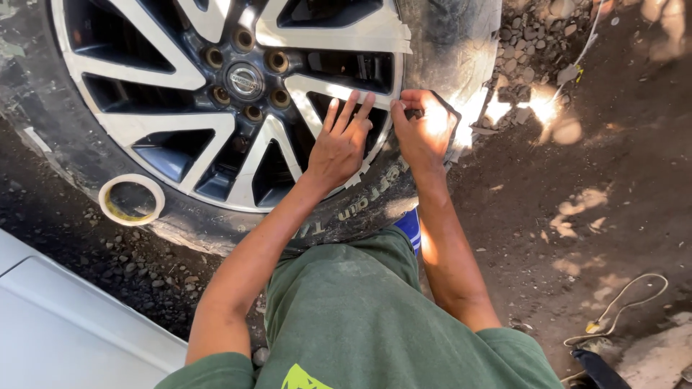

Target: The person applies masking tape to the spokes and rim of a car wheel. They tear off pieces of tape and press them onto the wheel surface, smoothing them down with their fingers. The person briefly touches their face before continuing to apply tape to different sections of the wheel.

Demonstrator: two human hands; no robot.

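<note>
A car wheel lies flat on the ground, its silver alloy rim with dark gaps ringed by a dusty black tyre. Strips of pale masking tape cover the rim's outer edge. My left hand rests flat on a spoke and the rim edge, fingers spread. My right hand sits on the rim edge and tyre beside it, fingers curled and pinching at the tape there. A roll of masking tape lies on the tyre's near left side.
Dirt and small stones surround the wheel. A white panel lies at the lower left. A loop of cord lies on the ground at the lower right, near a dark object.
</note>
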